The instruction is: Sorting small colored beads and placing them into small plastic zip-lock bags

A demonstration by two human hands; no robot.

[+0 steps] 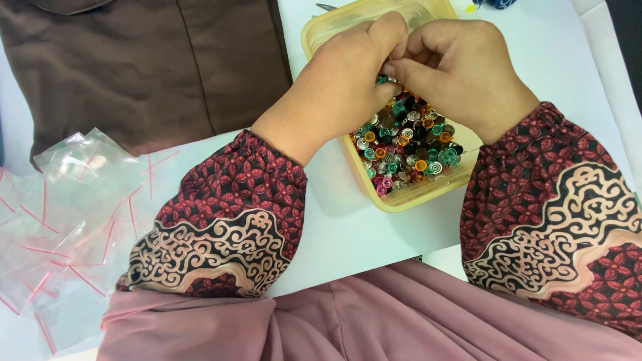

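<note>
My left hand (341, 80) and my right hand (461, 70) meet fingertip to fingertip above a shallow yellowish plastic tub (408, 199). Between the pinched fingers sits a small metallic button (388, 79), partly hidden. The tub holds a heap of small round snap buttons (404, 150) in teal, orange, pink, silver and black. Both arms wear dark red patterned sleeves with cream scrollwork cuffs. Which hand carries the button's weight I cannot tell; both touch it.
A brown folded garment (154, 60) lies at the top left. Several small clear zip bags with red seal strips (60, 220) are piled at the left edge. The white table (361, 234) runs under the tub. Pink fabric (401, 314) covers my lap.
</note>
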